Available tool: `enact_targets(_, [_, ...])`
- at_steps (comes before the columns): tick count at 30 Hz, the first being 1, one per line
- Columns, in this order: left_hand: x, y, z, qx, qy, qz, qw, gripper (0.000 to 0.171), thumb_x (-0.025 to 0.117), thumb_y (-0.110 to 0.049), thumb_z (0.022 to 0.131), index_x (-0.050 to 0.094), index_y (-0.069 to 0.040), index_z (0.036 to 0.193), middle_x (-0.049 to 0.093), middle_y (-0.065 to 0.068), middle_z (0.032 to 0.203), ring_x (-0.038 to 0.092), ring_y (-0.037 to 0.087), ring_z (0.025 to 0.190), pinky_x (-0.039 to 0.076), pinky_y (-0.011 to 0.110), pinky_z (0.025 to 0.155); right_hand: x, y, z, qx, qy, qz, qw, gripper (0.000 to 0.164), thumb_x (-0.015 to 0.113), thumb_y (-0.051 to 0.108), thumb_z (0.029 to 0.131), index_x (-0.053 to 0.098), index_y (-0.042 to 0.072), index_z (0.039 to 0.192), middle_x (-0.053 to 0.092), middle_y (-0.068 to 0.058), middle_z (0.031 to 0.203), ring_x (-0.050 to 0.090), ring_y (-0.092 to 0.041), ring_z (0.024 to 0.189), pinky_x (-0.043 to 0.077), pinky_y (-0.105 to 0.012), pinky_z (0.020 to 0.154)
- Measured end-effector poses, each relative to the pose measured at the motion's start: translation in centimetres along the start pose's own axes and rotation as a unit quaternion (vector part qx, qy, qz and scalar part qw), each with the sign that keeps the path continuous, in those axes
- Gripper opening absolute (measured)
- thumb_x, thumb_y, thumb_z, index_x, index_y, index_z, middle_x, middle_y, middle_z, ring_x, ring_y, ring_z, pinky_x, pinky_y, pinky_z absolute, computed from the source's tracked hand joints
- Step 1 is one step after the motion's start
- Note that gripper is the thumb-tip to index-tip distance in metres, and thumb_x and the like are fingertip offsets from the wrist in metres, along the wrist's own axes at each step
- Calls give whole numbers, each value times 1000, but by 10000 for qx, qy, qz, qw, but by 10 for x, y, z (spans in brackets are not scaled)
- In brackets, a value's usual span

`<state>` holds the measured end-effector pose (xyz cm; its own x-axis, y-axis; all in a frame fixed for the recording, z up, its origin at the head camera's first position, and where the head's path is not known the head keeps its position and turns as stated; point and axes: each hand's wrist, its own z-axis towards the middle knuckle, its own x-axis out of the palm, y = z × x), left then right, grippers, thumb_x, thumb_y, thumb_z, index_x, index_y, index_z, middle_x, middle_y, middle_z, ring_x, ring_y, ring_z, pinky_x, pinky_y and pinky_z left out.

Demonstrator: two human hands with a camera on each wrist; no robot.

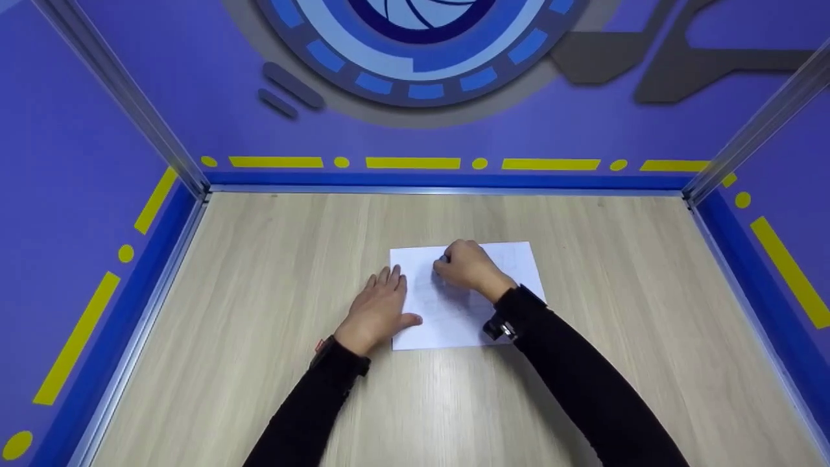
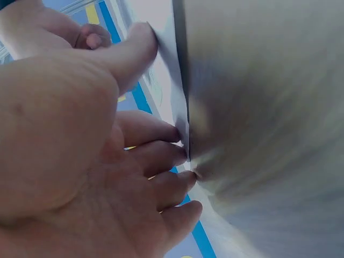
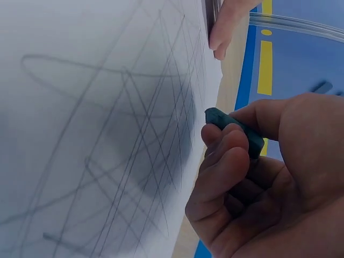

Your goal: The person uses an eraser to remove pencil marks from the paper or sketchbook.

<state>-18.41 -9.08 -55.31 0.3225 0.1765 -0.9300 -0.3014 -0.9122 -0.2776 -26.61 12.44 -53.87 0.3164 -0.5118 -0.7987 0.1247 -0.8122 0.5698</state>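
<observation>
A white sheet of paper lies on the table, and the right wrist view shows long, crossing pencil lines over it. My right hand is over the upper middle of the sheet. Its thumb and curled fingers pinch a small dark green eraser, whose blunt end points at the paper. At the sheet's left edge, my left hand lies palm down with fingers extended and thumb spread. In the left wrist view its fingertips rest along the paper's edge, partly on the table.
The light wooden table reaches out on all sides of the sheet. Blue panels with yellow marks stand behind and at both sides, with metal rails along their lower edges. Both forearms, in black sleeves, come in from the front.
</observation>
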Motion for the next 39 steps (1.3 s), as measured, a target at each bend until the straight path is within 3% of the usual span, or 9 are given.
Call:
enact_targets(5, [1,-1,-1,88,-23,55,9999,109,79,-62,96,37,9,167,29,29,180,27,44,170,25,57,139,19,5,18,-234,-126,-60,9996,43,68,24,94,51,20,55,45,7,55,48,-17,59,42,-33,59])
enact_targets(10, [1,-3,-2,199,-97,149,9996,112,79,-64,94,38,12,166,30,31,178,29,44,170,27,57,139,30,20,23,-189,-169,-140,9996,42,69,25,95,52,18,57,51,2,62,52,-22,66,46,-38,64])
enact_targets(13, [1,-5,-1,201,-50,179,9996,112,78,-65,95,37,12,166,29,32,178,27,44,170,25,56,139,36,14,30,-105,-213,-209,9995,43,68,25,95,50,19,56,48,2,62,51,-23,67,44,-38,64])
enact_targets(17, [0,-6,0,96,20,267,9996,112,77,-66,96,37,10,167,28,30,179,26,43,171,22,55,140,28,21,26,154,-140,-106,9997,42,70,23,93,50,18,56,46,3,60,50,-22,66,41,-35,62])
enact_targets(21, [-2,-7,0,16,63,246,9997,112,78,-65,95,37,11,166,30,31,178,27,43,170,23,55,140,33,16,33,44,2,-131,9999,43,72,24,90,50,19,54,45,5,58,48,-20,63,40,-34,61])
enact_targets(26, [-2,-8,0,-11,122,242,9996,112,78,-64,95,36,12,166,30,32,178,26,43,171,22,56,141,51,2,51,31,22,-631,9980,37,75,29,90,62,16,58,64,-2,68,58,-22,69,52,-41,67])
enact_targets(29, [-2,-8,-1,-26,94,284,9995,113,79,-65,95,37,11,166,31,32,178,26,43,171,22,56,140,57,3,55,115,119,-804,9966,29,74,30,93,77,10,73,77,-11,88,67,-28,82,58,-46,79])
enact_targets(32, [-1,-7,0,-4,57,277,9996,113,80,-65,94,38,11,166,31,32,177,27,43,170,23,56,140,55,10,52,154,160,-865,9960,28,73,30,95,82,5,86,80,-16,101,72,-32,94,60,-50,89])
enact_targets(39, [-1,-8,2,-31,84,335,9994,113,79,-66,94,37,10,167,31,32,178,27,43,170,22,55,141,36,35,27,316,104,-600,9976,28,74,25,96,80,4,79,79,-19,105,69,-33,97,59,-49,92])
